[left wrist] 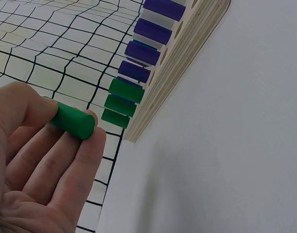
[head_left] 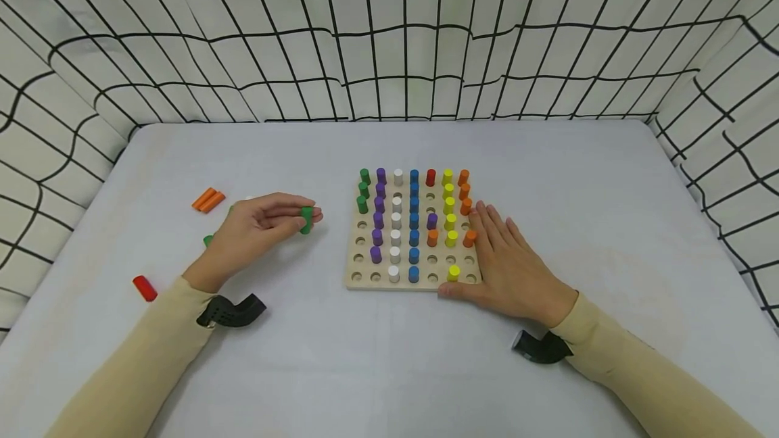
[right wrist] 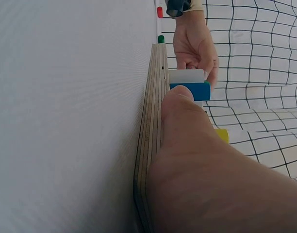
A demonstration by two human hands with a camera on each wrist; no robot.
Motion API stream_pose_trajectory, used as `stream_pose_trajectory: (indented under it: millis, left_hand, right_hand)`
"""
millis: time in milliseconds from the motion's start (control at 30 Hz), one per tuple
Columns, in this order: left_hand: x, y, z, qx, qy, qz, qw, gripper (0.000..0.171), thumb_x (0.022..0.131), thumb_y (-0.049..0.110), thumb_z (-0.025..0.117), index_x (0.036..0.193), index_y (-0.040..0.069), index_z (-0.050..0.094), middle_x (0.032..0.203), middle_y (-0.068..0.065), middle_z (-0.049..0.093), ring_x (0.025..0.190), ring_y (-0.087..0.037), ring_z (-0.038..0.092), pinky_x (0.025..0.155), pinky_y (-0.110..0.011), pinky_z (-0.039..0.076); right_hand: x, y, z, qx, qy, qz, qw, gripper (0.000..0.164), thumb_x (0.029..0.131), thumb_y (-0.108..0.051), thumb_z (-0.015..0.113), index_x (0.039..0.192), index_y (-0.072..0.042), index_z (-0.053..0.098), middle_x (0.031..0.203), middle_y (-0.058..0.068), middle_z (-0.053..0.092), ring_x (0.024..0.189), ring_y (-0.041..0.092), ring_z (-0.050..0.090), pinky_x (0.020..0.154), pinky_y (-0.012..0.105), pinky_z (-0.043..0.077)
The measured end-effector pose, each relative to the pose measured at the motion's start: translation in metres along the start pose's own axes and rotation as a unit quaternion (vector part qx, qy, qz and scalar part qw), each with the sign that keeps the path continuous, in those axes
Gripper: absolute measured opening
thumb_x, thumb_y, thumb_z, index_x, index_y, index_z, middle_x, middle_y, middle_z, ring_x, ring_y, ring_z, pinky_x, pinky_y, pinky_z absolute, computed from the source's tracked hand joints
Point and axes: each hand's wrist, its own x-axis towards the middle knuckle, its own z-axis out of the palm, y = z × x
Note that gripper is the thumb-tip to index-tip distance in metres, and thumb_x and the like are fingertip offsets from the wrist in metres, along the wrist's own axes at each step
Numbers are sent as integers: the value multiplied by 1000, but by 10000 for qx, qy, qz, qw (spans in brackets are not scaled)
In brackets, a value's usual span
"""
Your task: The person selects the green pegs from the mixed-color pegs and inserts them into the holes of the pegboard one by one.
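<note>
Between thumb and fingertips, my left hand [head_left: 255, 227] pinches a green peg [head_left: 306, 220], held left of the wooden pegboard [head_left: 353, 284]. The left wrist view shows that green peg [left wrist: 73, 120] tilted, one round end toward the camera. My right hand [head_left: 517, 276] lies with straight fingers along the board's right edge, its thumb at the front edge. Columns of green, purple, white, blue, yellow and orange pegs stand in the board. One column mixes a red peg [head_left: 431, 177], a purple peg [head_left: 432, 221] and an orange peg [head_left: 432, 238]. Several holes hold no peg.
Two orange pegs [head_left: 209, 200] lie on the white table at the left. A red peg [head_left: 145, 288] lies nearer, beside the left forearm. Part of a green peg [head_left: 208, 240] shows by the left hand. Black netting [head_left: 402, 32] over white walls surrounds the table.
</note>
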Motion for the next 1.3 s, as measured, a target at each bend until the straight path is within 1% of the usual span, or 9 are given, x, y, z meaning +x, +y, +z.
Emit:
stream_pose_trajectory:
  millis: [167, 300, 467, 633, 967, 1133, 1300]
  left_hand:
    - [6, 2, 7, -162, 29, 15, 9999, 28, 101, 20, 68, 127, 10, 70, 121, 1, 79, 106, 5, 73, 90, -11, 58]
    - [10, 2, 12, -324, -47, -54, 9994, 29, 101, 20, 68, 128, 10, 69, 121, 2, 79, 108, 4, 73, 91, -12, 58]
    - [16, 1, 19, -271, -161, -120, 9994, 30, 101, 22, 69, 129, 12, 68, 125, -6, 77, 107, 3, 73, 92, -12, 58]
    - [20, 0, 25, -237, -217, -31, 9995, 30, 101, 21, 69, 129, 12, 68, 126, -10, 76, 107, 3, 73, 91, -13, 58]
    - [30, 0, 36, -560, -352, 167, 9977, 27, 100, 9, 66, 127, 6, 68, 127, -17, 74, 106, 3, 73, 92, -15, 59]
    - [35, -1, 39, -608, -412, 288, 9969, 28, 101, 8, 66, 129, 6, 67, 129, -16, 73, 108, 4, 72, 93, -15, 59]
    - [39, -1, 44, -715, -456, 340, 9958, 28, 100, 8, 66, 128, 6, 66, 130, -16, 73, 109, 2, 72, 94, -16, 59]
  right_hand:
    - [0, 0, 0, 10, -9, 7, 10000, 135, 78, -93, 51, 165, -1, 6, 176, 17, 1, 165, 38, 3, 133, 61, 10]
    - [0, 0, 0, 22, -16, 15, 10000, 135, 78, -94, 51, 165, -1, 6, 176, 17, 1, 164, 39, 3, 133, 61, 10]
    - [0, -1, 0, 38, -38, 32, 10000, 135, 78, -94, 51, 165, -1, 6, 176, 17, 1, 164, 39, 3, 133, 61, 10]
    - [0, -1, 1, 44, -44, 27, 10000, 134, 79, -92, 53, 165, 0, 6, 176, 18, 1, 164, 39, 3, 133, 62, 11]
    - [1, 0, 1, 79, -42, 16, 10000, 135, 78, -94, 51, 165, -1, 5, 176, 17, 0, 165, 38, 2, 133, 62, 10]
    - [1, 1, 1, 62, -41, 30, 10000, 136, 77, -95, 49, 165, -1, 4, 176, 16, 0, 165, 38, 2, 133, 61, 10]
    - [1, 1, 1, 43, -45, 45, 10000, 137, 76, -97, 47, 166, -2, 3, 176, 15, 0, 165, 38, 2, 133, 61, 10]
